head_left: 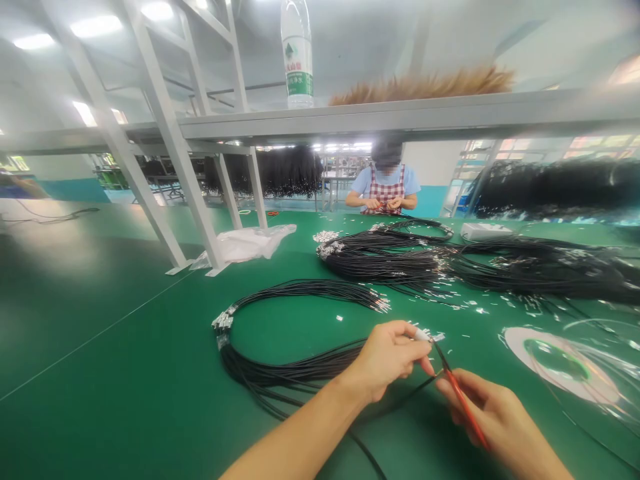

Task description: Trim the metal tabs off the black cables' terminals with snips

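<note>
My left hand (393, 357) is closed in a pinch, with white material (423, 335) at its fingertips; what they grip is too small to make out. My right hand (493, 407) is wrapped round a slim red-handled tool (467, 408), whose dark narrow tip reaches the left fingertips. A black cable (423, 387) passes below my left hand towards my right fingertips. Under and beyond my left forearm lies a curved bundle of black cables (290, 373), bound near silvery-white connectors (223, 319). Its far ends show bare, coppery tips (380, 301).
Larger black cable piles (385, 260) lie beyond my hands on the green table (150, 373), among white scraps. A white spool (515, 343) is at right. Metal posts (167, 133) and a plastic bag (250, 245) stand left. A person (385, 187) works opposite, under a shelf (400, 120) bearing a bottle (299, 60).
</note>
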`<act>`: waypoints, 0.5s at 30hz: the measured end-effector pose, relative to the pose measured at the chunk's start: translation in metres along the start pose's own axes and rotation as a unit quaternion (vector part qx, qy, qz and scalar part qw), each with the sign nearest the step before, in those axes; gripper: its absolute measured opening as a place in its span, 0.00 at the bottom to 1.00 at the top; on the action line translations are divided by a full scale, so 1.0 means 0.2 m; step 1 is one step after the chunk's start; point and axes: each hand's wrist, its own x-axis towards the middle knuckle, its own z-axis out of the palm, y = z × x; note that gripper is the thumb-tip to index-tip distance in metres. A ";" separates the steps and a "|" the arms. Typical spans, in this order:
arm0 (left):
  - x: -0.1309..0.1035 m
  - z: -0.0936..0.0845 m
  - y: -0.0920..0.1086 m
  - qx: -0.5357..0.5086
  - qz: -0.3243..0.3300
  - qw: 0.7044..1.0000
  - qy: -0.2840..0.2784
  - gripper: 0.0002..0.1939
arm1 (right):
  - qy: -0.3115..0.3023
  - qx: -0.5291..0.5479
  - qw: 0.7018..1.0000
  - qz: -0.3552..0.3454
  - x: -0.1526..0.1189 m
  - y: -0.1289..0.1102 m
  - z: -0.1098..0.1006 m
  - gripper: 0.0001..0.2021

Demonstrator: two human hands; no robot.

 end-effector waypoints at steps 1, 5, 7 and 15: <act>0.00 0.00 0.00 0.000 0.001 1.000 0.000 0.09 | 0.008 -0.004 1.000 -0.007 0.00 0.00 0.00 0.19; 0.00 -0.03 0.01 -0.029 -0.024 0.998 -0.043 0.09 | -0.008 -0.005 1.000 -0.012 0.00 0.00 -0.03 0.19; 0.00 -0.06 0.02 -0.063 -0.058 0.992 -0.090 0.11 | -0.038 -0.011 0.999 -0.017 0.01 0.01 -0.04 0.19; -0.01 -0.01 0.03 0.049 0.024 0.999 0.004 0.09 | -0.081 -0.014 0.997 -0.008 0.05 0.05 -0.06 0.26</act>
